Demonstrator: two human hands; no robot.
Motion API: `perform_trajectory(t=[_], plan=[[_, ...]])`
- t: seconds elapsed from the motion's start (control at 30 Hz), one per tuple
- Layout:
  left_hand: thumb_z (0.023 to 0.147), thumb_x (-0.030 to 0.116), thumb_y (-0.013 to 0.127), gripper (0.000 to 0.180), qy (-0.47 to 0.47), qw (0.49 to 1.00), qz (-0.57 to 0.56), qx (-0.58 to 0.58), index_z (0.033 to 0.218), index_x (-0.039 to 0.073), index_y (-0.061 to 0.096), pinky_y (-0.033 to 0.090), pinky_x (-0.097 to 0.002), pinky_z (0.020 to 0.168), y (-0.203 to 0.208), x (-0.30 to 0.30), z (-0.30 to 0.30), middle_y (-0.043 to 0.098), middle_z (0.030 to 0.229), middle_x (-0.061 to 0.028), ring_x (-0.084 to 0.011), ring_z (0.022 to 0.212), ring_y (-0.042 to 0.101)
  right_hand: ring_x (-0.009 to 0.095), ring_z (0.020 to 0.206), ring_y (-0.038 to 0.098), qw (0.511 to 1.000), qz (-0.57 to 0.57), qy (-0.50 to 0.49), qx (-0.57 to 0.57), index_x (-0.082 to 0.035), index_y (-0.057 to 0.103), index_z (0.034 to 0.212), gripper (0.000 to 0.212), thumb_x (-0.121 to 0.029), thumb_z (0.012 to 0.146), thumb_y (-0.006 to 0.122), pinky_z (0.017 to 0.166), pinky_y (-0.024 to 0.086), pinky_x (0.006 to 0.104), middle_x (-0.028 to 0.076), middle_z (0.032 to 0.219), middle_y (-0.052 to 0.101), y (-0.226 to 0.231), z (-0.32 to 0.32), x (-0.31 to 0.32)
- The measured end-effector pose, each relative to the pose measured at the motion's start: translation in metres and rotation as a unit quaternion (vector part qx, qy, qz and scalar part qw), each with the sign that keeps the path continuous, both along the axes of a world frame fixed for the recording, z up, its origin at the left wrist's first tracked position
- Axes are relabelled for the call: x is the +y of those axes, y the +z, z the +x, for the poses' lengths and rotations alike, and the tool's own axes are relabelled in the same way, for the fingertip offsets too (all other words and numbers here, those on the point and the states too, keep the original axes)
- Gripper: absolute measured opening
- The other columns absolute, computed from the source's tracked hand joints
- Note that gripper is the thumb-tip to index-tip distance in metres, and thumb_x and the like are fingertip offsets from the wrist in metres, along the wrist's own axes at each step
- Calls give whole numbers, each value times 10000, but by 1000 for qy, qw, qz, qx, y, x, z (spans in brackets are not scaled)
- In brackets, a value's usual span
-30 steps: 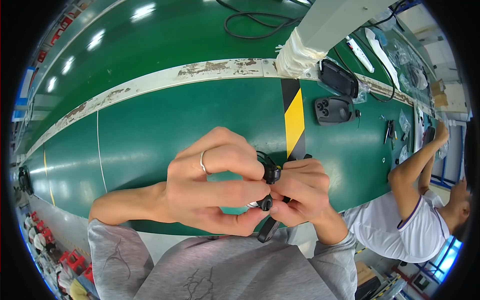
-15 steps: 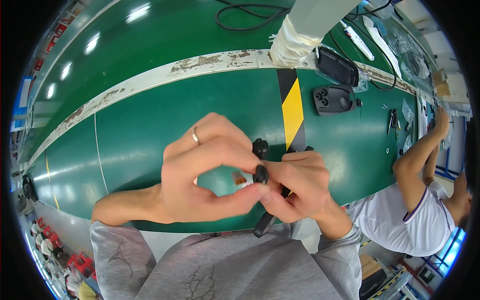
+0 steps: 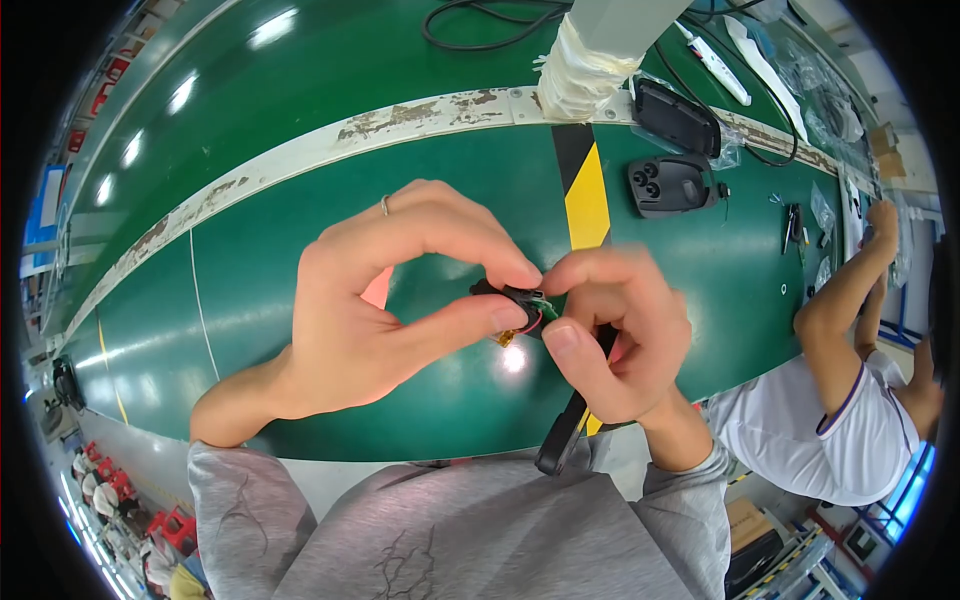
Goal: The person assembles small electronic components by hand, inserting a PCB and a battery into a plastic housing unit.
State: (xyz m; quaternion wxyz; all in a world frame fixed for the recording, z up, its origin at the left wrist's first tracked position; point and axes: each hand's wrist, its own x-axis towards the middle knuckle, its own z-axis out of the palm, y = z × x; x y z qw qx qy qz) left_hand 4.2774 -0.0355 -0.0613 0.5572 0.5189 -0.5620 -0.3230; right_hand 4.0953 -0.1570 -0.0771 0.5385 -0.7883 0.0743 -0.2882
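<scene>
Over the green bench, my left hand [image 3: 385, 300] is closed, with thumb and forefinger pinching a small black electronic part [image 3: 517, 296]. A bit of green circuit board, thin reddish wire and an orange-gold piece show at the part's open side. My right hand [image 3: 630, 340] is curled round a long slim black tool [image 3: 565, 435], whose thick end sticks out below the palm; its kind cannot be made out. The right forefinger and thumb are at the part's right side, by the green board. Whether they grip the board is hard to see.
A black open case [image 3: 672, 187] with round sockets and its dark lid [image 3: 677, 120] are at the back right, near a wrapped post [image 3: 588, 80]. Beyond lie a white pen-like tool [image 3: 716, 65] and cables. A co-worker's arm [image 3: 850, 290] reaches in from the right.
The small black part has turned, so its green board and wires now show. My right hand has shifted right and opened its fingers somewhat. A round black piece behind my fingers is no longer visible.
</scene>
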Motion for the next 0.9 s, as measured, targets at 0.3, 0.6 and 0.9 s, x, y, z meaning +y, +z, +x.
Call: perform_trajectory(t=[0.3,0.6,0.9], plan=[[727,-114,746,257,20,1000,-11,-7,961,-52,660,539,-335,760,-1,1,-8,688,950,-179,-240,873,654,11,438,400,997,-52,-44,-27,51,597,947,184,106,780,653,442,254,196,-24,501,508,-9,-2,2],[746,-121,735,263,15,1000,-13,-11,988,-69,647,538,-328,735,-4,3,-8,677,967,-199,-233,866,649,7,449,406,997,-32,-65,-17,39,619,896,128,88,784,658,448,260,192,-30,505,509,-6,-3,2],[773,-138,686,264,10,999,-22,34,1013,-55,612,519,-343,778,-7,3,-7,646,986,-192,-239,881,643,22,485,468,995,78,-56,6,72,582,937,102,25,854,616,480,318,177,14,591,567,1,-8,-1]])
